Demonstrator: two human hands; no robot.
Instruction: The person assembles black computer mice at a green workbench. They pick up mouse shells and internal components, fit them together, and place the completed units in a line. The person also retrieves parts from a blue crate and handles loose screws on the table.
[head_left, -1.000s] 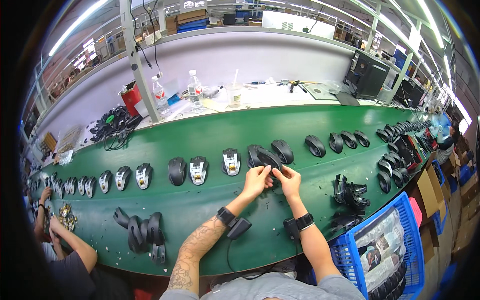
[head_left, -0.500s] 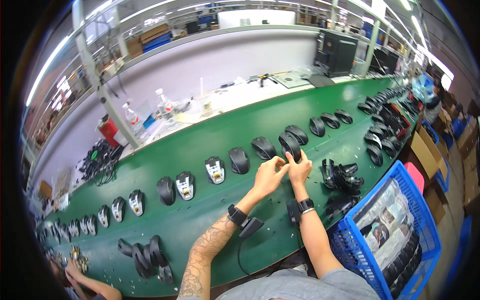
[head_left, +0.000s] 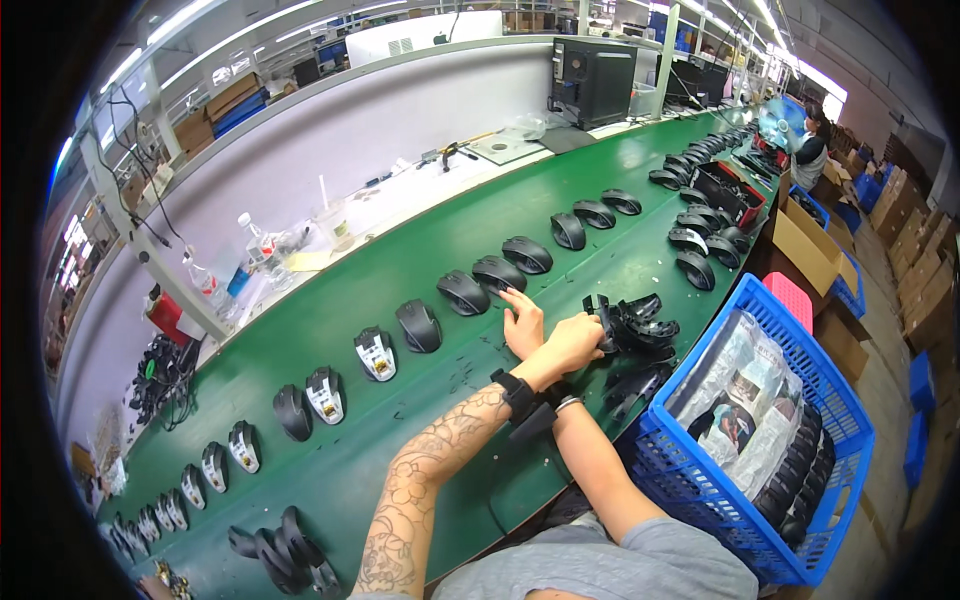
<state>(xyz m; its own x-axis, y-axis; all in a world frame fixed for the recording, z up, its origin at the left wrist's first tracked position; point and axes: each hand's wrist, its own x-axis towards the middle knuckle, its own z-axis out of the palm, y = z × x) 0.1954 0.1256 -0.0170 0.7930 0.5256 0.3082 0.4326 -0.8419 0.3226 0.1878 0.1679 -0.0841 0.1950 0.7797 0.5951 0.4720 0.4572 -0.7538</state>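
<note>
My forearms cross, the tattooed left one over the right. At the near pile of curved black plastic mouse shells [head_left: 645,325], my left hand [head_left: 570,345] has its fingers closed on a shell at the pile's left end; the fingertips are partly hidden. My right hand [head_left: 523,325] is beside a black computer mouse [head_left: 497,274] in the row, fingers apart and fingertips at its near edge. Other covered mice, such as one black mouse [head_left: 418,326], stand along the green bench, and further left several lack their top cover, among them an open mouse [head_left: 375,354] with white insides.
A blue plastic basket [head_left: 650,425] with bagged parts and black pieces stands at my right. More black shells [head_left: 283,555] lie at the near left. Mice cluster near a red-edged box [head_left: 728,192]. Bottles, a cup [head_left: 333,225] and a computer tower [head_left: 592,82] stand behind the bench.
My left hand has left the mouse and crossed over my right arm to the shell pile. The mouse my right hand held now rests in the row. The view has shifted right.
</note>
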